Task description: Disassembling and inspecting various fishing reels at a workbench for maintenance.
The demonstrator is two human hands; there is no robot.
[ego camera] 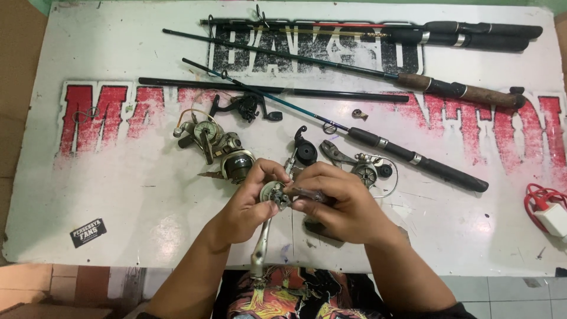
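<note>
**Both hands on one reel part**

Left hand [245, 204] pinches a small round grey metal reel body [273, 192], its crank handle [260, 251] hanging down; right hand [339, 204] closed on the attached dark piece. Beyond: three more reels [215, 142], five fishing rods [413, 155]. Far right: one white charger [555, 218].

White table [118, 195], red-black lettering; silver reel [273, 194]; black rods [413, 158].

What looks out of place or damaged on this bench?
Several fishing reels lie dismantled mid-table, loose parts scattered beside the rods. The hands, left and right, hold a bare reel body with its handle hanging down.
</note>
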